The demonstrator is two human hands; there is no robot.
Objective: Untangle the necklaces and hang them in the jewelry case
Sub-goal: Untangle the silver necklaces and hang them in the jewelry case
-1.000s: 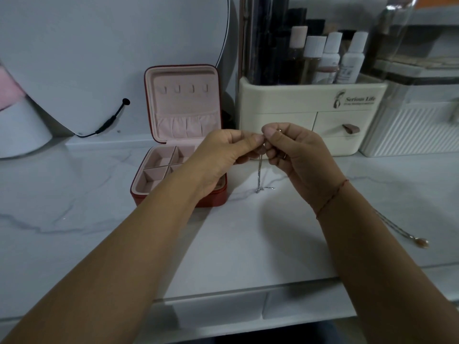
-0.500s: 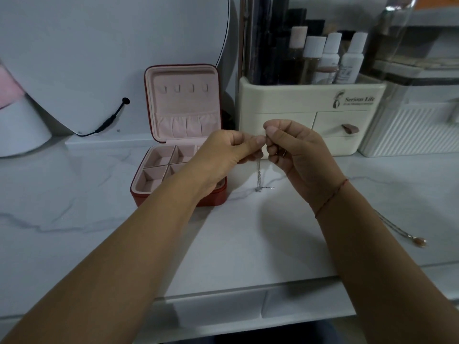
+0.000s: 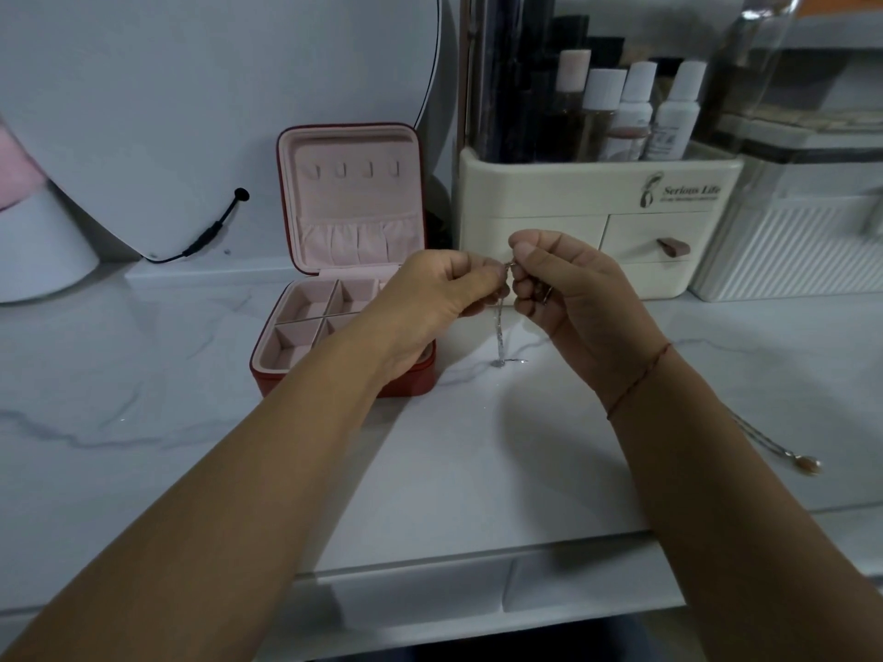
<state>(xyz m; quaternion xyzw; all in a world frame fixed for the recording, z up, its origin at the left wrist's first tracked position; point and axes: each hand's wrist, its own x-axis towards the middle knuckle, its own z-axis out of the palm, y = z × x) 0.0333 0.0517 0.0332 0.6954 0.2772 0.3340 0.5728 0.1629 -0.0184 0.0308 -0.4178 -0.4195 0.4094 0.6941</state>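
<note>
A thin silver necklace [image 3: 499, 334] hangs from between my two hands down to the marble tabletop [image 3: 143, 398]. My left hand [image 3: 437, 291] pinches its top end from the left. My right hand [image 3: 564, 279] pinches the same end from the right, fingertips nearly touching. The red jewelry case [image 3: 353, 241] stands open just left of my hands, with a pink lining, several small hooks in its upright lid and square compartments in its base. A second necklace [image 3: 783, 449] with a small pendant lies on the table beyond my right forearm.
A cream cosmetic organizer [image 3: 597, 203] with drawers and bottles stands behind my hands. A ribbed white box [image 3: 793, 250] sits to its right. A round mirror [image 3: 215, 112] with a black cable leans at the back left. The table's front edge runs below my forearms.
My hands have shifted very slightly and stay pinched together on the chain's top. The hanging chain and everything else stays where it was.
</note>
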